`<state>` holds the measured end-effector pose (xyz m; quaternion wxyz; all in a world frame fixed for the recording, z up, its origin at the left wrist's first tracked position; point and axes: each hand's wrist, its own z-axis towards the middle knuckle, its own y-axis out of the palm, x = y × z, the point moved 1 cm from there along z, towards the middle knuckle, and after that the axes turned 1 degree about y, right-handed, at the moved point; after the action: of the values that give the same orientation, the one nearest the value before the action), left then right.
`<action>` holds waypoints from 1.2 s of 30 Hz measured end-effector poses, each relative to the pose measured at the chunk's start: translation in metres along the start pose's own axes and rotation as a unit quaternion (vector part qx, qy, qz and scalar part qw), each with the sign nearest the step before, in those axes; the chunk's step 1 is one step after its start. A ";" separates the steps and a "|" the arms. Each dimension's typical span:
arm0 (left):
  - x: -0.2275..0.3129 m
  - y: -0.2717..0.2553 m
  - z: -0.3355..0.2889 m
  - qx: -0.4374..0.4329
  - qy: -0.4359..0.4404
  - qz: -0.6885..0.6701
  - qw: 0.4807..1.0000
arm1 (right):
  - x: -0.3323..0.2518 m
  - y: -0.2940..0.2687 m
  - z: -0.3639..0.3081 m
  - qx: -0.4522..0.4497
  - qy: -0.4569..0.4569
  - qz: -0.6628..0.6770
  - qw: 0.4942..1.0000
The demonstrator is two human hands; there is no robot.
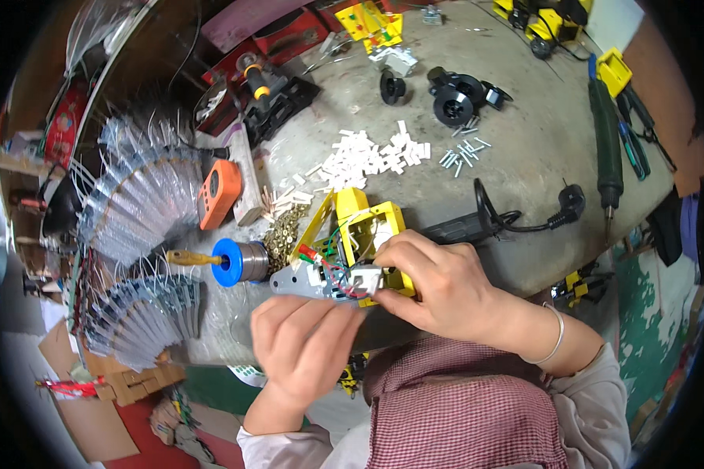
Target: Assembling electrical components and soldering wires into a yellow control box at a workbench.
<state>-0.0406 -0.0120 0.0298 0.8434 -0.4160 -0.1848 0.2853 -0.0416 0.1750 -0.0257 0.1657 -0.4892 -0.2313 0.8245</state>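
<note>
Yellow casing (368, 227) with loose wires, gripped between both hands.
Left hand (305, 344) pinches its grey plate (297, 280); right hand (438, 285) clasps the housing above a cluttered grey workbench (524, 156).

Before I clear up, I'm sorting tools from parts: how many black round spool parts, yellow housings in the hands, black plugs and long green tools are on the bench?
Black round spool parts: 3
Yellow housing at the hands: 1
Black plug: 1
Long green tool: 1
Total: 6
</note>
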 end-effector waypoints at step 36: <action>-0.019 0.050 -0.028 0.110 -0.093 -0.165 0.976 | 0.001 -0.011 0.011 -0.035 0.026 -0.027 0.999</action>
<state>-0.0565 -0.0163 -0.0284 0.8985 -0.2566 -0.2958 0.1982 -0.0510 0.1822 -0.0155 0.1772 -0.5093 -0.2686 0.7982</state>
